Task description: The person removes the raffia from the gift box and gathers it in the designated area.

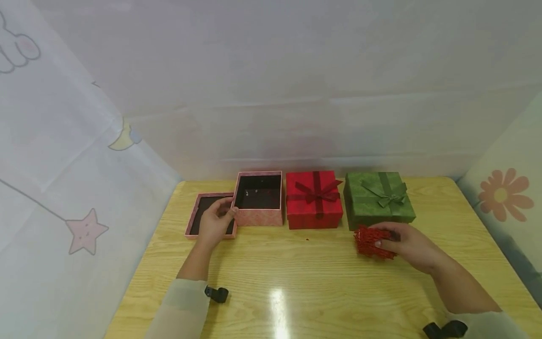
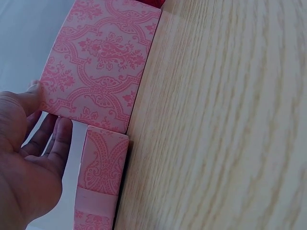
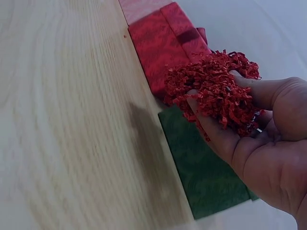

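Note:
In the head view, a pink patterned gift box (image 1: pixel 259 217) stands without its lid, its dark inside showing. My left hand (image 1: pixel 217 221) grips its near left corner, thumb at the top edge and fingers along the left side; the wrist view shows the box's pink front (image 2: pixel 103 62) beside the fingers. Partly behind that hand lies the pink lid (image 1: pixel 199 236), inside facing up. My right hand (image 1: pixel 412 245) holds a clump of red crinkle-cut paper shreds (image 3: pixel 216 91), raised in front of the green box (image 1: pixel 381 207).
Between the pink and green boxes sits a red gift box (image 1: pixel 313 221) with a dark red bow. The green one has a green bow. A small red scrap (image 1: pixel 307 239) lies on the wooden table (image 1: pixel 271 268). White sheets hang behind and at both sides.

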A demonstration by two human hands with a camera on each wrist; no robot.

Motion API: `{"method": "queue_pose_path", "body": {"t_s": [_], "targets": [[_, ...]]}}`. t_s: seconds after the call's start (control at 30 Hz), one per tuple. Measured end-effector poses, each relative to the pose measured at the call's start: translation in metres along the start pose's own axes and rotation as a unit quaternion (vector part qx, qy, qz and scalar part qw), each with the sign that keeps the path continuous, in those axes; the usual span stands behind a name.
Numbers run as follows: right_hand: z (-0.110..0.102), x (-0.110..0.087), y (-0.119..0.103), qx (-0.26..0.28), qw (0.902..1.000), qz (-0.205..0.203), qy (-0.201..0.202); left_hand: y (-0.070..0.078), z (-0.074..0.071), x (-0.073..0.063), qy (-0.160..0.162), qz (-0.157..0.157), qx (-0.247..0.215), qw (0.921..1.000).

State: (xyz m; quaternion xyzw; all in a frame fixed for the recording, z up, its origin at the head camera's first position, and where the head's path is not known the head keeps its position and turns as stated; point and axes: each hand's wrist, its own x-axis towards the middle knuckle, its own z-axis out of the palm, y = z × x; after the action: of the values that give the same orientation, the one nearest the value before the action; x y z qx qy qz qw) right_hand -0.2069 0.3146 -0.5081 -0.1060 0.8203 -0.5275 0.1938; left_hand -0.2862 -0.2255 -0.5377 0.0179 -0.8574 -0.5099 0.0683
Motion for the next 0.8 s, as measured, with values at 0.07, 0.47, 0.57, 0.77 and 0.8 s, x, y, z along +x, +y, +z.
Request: {"method": "queue_pose_path", "body": {"t_s": [0.07,0.47,0.57,0.77,0.8], "targets": [[-0.003,-0.004,0.004,0.004,1.0,0.006,0.001,0.0,0.0,0.0,0.001,0.002,-0.002,1.0],[-0.024,-0.029,0.031,0.068,0.9972,0.029,0.007,0.001,-0.002,0.0,0.002,0.006,-0.001,1.0],[-0.031,-0.034,0.037,0.06,0.9974,0.031,0.024,0.001,-0.001,0.0,-0.001,0.006,0.001,1.0],[-0.048,-0.042,0.053,0.059,0.9969,0.025,0.046,0.001,-0.001,0.0,-0.002,0.008,0.004,1.0],[-0.05,-0.043,0.056,0.061,0.9963,0.027,0.054,0.001,0.0,-0.001,-0.002,0.008,0.004,1.0]]}}
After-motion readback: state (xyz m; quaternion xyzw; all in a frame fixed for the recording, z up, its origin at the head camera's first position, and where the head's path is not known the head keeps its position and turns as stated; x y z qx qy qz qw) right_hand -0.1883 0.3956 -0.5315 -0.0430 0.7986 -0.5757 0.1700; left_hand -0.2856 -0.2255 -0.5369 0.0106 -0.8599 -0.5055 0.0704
